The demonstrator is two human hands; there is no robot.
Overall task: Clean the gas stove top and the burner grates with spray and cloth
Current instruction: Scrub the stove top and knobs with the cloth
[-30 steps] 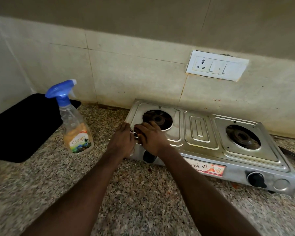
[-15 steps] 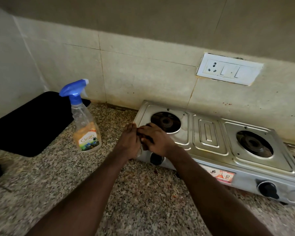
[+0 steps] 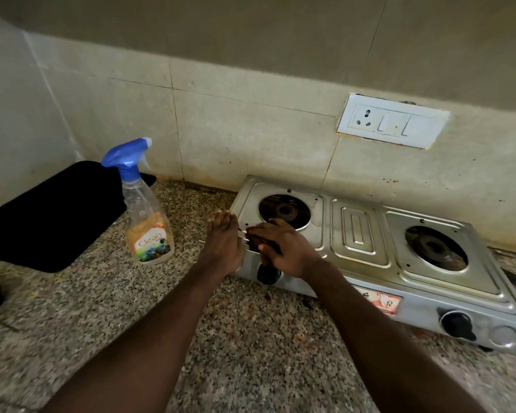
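Head camera, looking down at the counter. Both hands are at the front-left corner of the gas stove [image 3: 370,263], a low stainless-steel box with pressed, ribbed panels and a dull shine. The left hand [image 3: 224,242] has its fingers straight and together, flat against the stove's left edge. The right hand [image 3: 283,248] lies just beside it on the steel top, fingers reaching left over a small dark patch [image 3: 261,241]. Whether that is a cloth, and whether the hand grips it or only presses it, I cannot tell. The two hands nearly touch.

Just behind the right hand sits the round left burner well [image 3: 284,211], dark inside. The right burner well [image 3: 435,248] is well apart, towards the far end. A black knob [image 3: 268,274] shows below the right wrist, and another knob [image 3: 457,324] sits near the right end.

The spray bottle [image 3: 145,210] stands upright on the speckled granite counter [image 3: 251,338], left of the stove. It is clear plastic with a blue trigger, amber liquid low down and a "Clean" label. Behind it lies a black rounded mat [image 3: 42,216]. On the stained beige tiles hangs a white socket plate [image 3: 392,120].
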